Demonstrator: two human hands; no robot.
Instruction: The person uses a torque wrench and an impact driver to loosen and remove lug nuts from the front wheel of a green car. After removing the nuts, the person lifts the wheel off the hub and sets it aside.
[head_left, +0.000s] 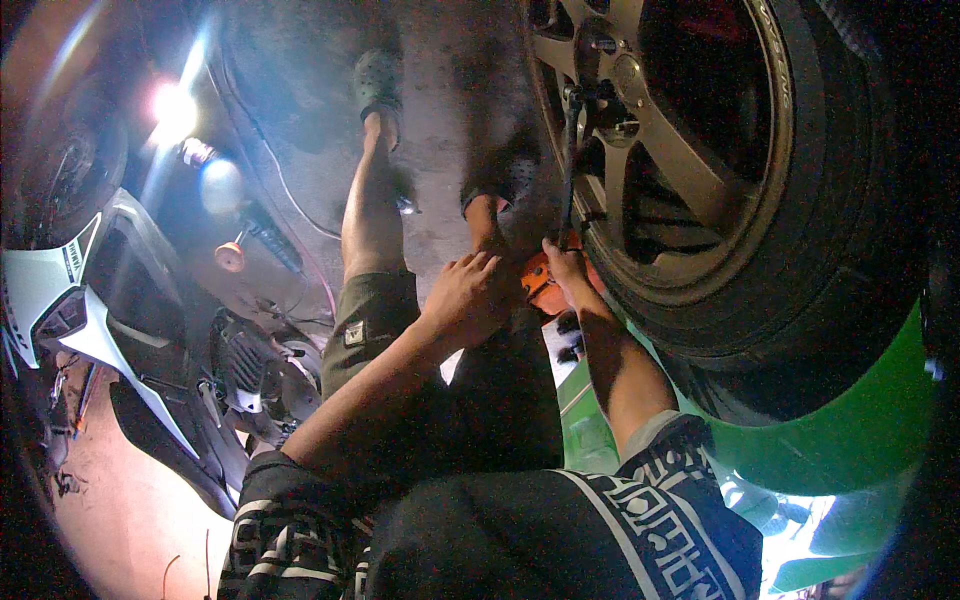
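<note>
A car wheel [700, 160] with a bronze-coloured spoked rim stands at my right. A dark lug wrench [570, 165] sits with its head at the nuts near the hub, its long handle running back toward me. My right hand [566, 268] is closed around the near end of that handle. Over my bent knee lies my left hand [465, 292], fingers stretched out and holding nothing. Close by my right hand is an orange object [545, 288], partly hidden; its kind I cannot make out.
Green car bodywork [820, 450] curves below the tyre. To my left is a motorcycle [150, 310] with white and dark panels. A bright work lamp [173, 112] shines on the floor, and a thin cable [280, 180] runs across it. An orange-ended tool [230, 256] lies near the motorcycle.
</note>
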